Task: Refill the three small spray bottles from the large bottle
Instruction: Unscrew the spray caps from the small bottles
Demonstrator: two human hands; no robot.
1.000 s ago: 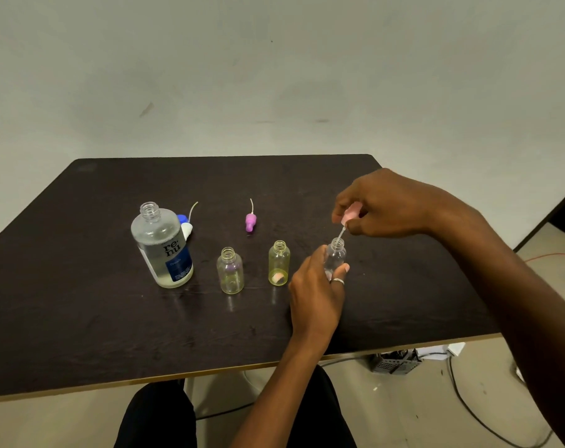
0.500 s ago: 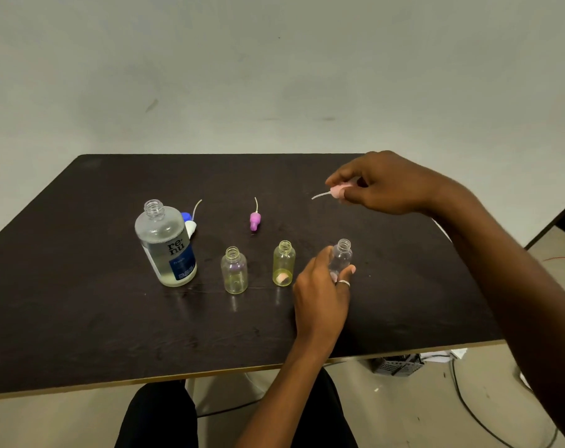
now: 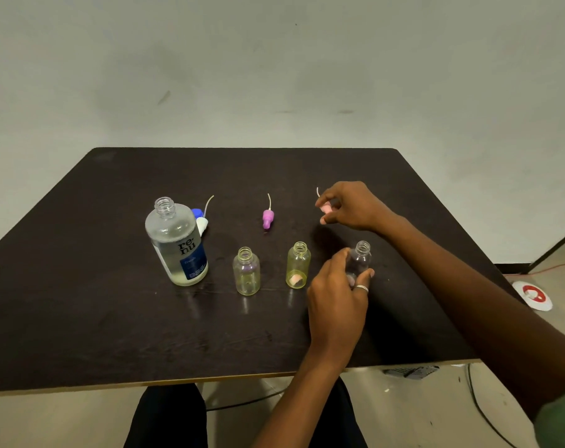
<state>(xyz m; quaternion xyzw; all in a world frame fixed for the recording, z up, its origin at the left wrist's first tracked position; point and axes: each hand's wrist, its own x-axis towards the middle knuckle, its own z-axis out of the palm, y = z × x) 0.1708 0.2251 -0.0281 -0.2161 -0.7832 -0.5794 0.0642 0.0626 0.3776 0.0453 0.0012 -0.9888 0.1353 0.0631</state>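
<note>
A: so where did the large bottle sit?

B: upright, uncapped, well off to the left on the surface. left grip was nearer to it, but curled round the rightmost small bottle. right grip pinched the pink sprayer cap behind that, tube pointing up

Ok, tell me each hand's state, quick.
Left hand: grips the small clear plastic spray bottle.
Right hand: pinches the pale pink spray cap with its thin tube.

Dark table, grey wall, floor cables, red/white disc
</note>
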